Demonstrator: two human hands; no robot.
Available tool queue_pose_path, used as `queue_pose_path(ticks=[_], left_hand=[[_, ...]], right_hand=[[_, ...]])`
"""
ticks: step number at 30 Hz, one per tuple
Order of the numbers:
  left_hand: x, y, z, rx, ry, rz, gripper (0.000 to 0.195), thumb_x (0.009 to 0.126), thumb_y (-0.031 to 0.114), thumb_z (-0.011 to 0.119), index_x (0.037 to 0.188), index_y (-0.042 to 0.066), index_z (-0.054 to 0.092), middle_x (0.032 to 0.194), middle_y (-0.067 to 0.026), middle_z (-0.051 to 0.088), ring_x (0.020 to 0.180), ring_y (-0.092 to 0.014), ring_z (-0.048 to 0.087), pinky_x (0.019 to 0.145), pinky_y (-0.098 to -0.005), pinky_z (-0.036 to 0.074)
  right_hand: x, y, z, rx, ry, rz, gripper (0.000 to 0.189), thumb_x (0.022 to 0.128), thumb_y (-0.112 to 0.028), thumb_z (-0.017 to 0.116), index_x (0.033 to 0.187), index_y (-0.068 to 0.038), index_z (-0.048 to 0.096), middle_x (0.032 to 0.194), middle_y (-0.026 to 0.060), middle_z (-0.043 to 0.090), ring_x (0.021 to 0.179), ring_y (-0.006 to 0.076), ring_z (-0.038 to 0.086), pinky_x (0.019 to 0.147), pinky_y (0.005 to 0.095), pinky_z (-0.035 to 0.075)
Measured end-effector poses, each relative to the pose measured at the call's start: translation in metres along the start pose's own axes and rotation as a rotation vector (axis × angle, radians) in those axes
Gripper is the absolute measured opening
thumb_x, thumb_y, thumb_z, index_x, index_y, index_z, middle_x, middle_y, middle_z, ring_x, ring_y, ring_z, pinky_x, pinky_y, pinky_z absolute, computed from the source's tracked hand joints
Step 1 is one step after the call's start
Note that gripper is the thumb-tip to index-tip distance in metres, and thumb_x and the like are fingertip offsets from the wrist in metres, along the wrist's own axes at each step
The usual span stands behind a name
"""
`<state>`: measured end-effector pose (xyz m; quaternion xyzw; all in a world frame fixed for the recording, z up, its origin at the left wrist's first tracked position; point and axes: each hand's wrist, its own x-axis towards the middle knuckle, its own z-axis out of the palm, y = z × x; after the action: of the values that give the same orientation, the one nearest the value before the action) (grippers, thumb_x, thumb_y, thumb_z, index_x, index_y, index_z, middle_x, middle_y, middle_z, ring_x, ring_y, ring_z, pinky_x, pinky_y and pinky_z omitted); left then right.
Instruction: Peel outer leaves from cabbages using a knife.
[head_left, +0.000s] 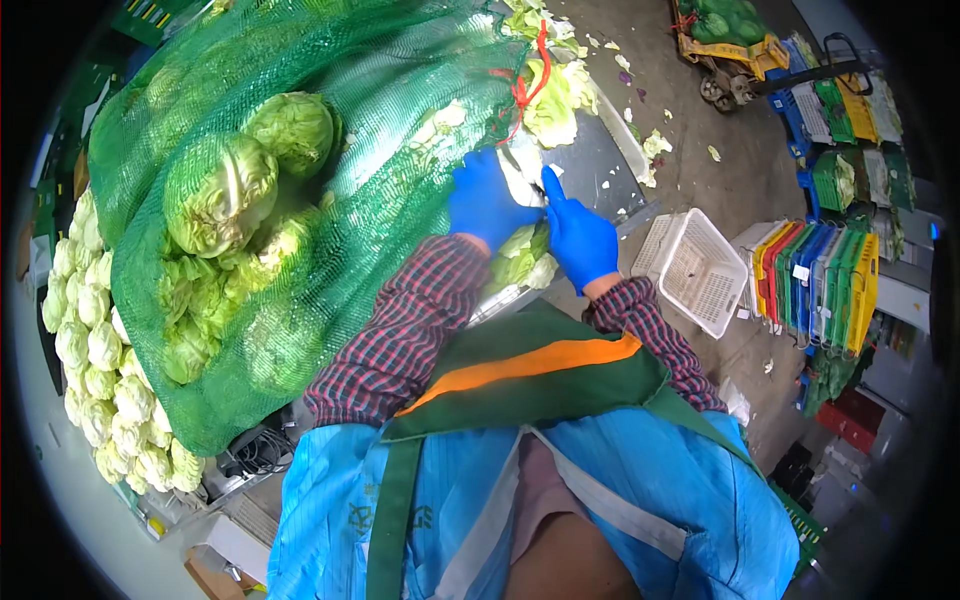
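My left hand (489, 201), in a blue glove, grips a pale cabbage (523, 174) at the edge of a metal table (592, 161). Close on its right is my gloved right hand (581, 238), its index finger stretched out along what looks like a knife (537, 192). Most of the knife is hidden by the hand and the cabbage. Left of my hands lies a large green mesh sack (390, 247) with whole cabbages (221, 195) in it. A red tie (534, 82) hangs at the sack's mouth. Loose cabbage leaves (555, 105) lie beyond my hands, and more leaves (525, 259) lie below them.
A white plastic crate (701, 274) stands on the floor to the right, beside a row of coloured folded crates (814, 281). Trimmed cabbages (101, 349) are piled at the far left. A yellow pallet jack (739, 64) stands at upper right. Leaf scraps (656, 142) litter the floor.
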<state>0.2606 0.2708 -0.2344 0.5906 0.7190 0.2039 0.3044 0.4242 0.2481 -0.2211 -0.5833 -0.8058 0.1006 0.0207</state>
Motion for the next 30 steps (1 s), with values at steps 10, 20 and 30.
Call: queue_pose_path(ticks=[10, 20, 30], left_hand=[[-0.001, -0.001, -0.001, 0.044, 0.009, 0.026, 0.094, 0.054, 0.049, 0.085, 0.124, 0.002, 0.045, 0.116, -0.0204, 0.052, 0.107, -0.037, 0.055, 0.085, -0.0473, 0.051], [-0.020, -0.039, 0.000, -0.184, 0.084, 0.190, 0.105, 0.052, 0.046, 0.089, 0.132, -0.001, 0.041, 0.122, -0.0224, 0.048, 0.115, -0.038, 0.049, 0.097, -0.0438, 0.044], [-0.074, -0.075, 0.009, -0.548, 0.239, -0.095, 0.103, 0.052, 0.038, 0.093, 0.128, -0.004, 0.036, 0.117, -0.0180, 0.046, 0.110, -0.029, 0.051, 0.096, -0.0396, 0.045]], right_hand=[[0.030, 0.007, 0.000, 0.155, -0.209, 0.120, 0.050, 0.096, -0.026, 0.043, 0.146, -0.023, 0.036, 0.095, 0.0254, 0.065, 0.078, 0.0437, 0.063, 0.071, 0.0530, 0.049], [0.040, 0.083, 0.077, 0.474, 0.042, 0.277, 0.047, 0.095, -0.031, 0.045, 0.137, -0.011, 0.049, 0.100, 0.0218, 0.068, 0.090, 0.0354, 0.067, 0.081, 0.0441, 0.051], [-0.016, 0.053, 0.013, 1.302, -0.102, 0.441, 0.051, 0.101, -0.032, 0.046, 0.149, -0.017, 0.035, 0.068, 0.0010, 0.056, 0.050, 0.0068, 0.046, 0.041, 0.0222, 0.036]])
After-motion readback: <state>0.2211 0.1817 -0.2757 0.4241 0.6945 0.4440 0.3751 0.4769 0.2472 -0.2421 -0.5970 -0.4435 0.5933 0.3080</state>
